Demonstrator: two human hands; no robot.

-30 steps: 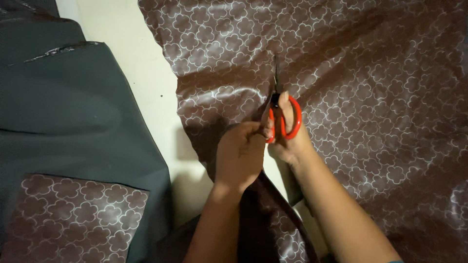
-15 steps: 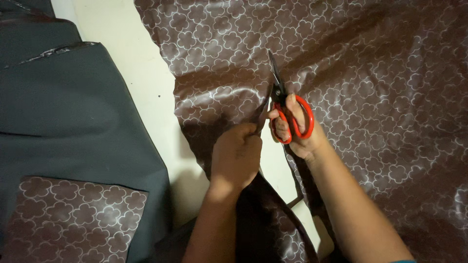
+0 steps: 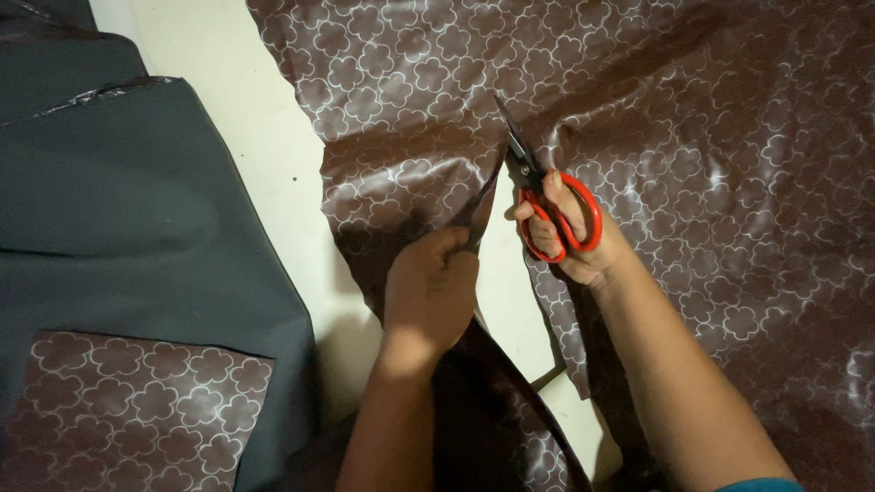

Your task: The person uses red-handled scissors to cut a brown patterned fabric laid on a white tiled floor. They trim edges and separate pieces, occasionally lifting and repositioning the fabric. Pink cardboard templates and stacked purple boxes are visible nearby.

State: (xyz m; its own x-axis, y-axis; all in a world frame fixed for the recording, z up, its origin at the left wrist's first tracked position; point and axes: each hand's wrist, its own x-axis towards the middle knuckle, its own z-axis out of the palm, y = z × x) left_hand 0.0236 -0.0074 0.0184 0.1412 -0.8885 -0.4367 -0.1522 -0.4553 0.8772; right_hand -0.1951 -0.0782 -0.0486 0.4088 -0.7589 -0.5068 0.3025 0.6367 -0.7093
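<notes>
while the right hand [image 3: 570, 239] grips red-handled scissors [image 3: 547, 205] and the left hand [image 3: 430, 292] pinches the patterned brown fabric [image 3: 693, 146], slack could skew the cut.

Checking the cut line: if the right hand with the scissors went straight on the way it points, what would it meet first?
Probably uncut brown patterned fabric: the right hand aims the red-handled scissors up the frame, blade tips at the slit's end.

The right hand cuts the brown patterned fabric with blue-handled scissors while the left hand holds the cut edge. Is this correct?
Not quite: the scissors have red handles, not blue, as the head view shows. The right hand does cut the brown patterned fabric while the left hand holds the cut edge.
</notes>
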